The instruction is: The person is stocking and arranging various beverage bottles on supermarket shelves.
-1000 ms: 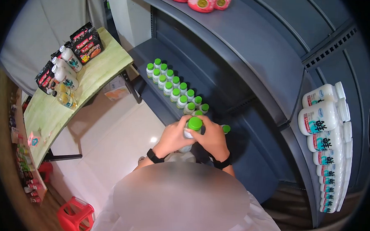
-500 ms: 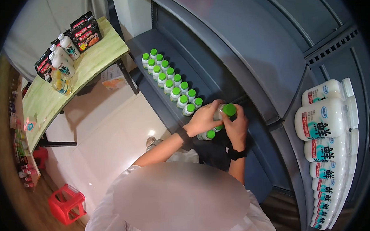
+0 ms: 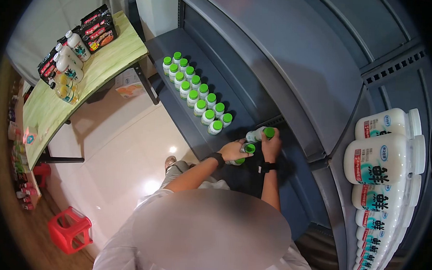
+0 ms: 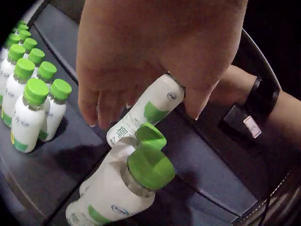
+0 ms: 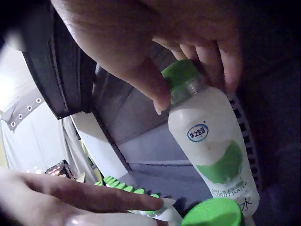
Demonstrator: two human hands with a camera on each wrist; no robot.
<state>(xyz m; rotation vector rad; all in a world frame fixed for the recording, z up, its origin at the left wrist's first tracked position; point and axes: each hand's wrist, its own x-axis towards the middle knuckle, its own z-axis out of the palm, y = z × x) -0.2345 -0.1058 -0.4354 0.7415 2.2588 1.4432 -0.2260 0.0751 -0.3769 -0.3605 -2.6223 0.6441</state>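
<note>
My R hand (image 3: 272, 148) has the coconut water btl (image 5: 209, 136) pinched at its green cap (image 5: 180, 75), thumb one side, fingers the other; btl is at the dark grey lower shelf (image 3: 166, 42), just R of a double row of matching btls (image 3: 193, 94). Can't tell if its base touches. My L hand (image 3: 230, 150) is spread, fingers fairly straight, just L of that btl & beside two more green-capped btls (image 4: 115, 193) on the near side; can't tell if it touches one. Black band on each wrist. Far L: green table (image 3: 126, 42) w/ black food packs (image 3: 101, 33), white btls (image 3: 78, 47) & yellow drinks (image 3: 63, 92). Red stool (image 3: 69, 230) near L, on pale floor. R side: big white-capped btls (image 3: 373, 159) lined up, dark lettering on labels.
</note>
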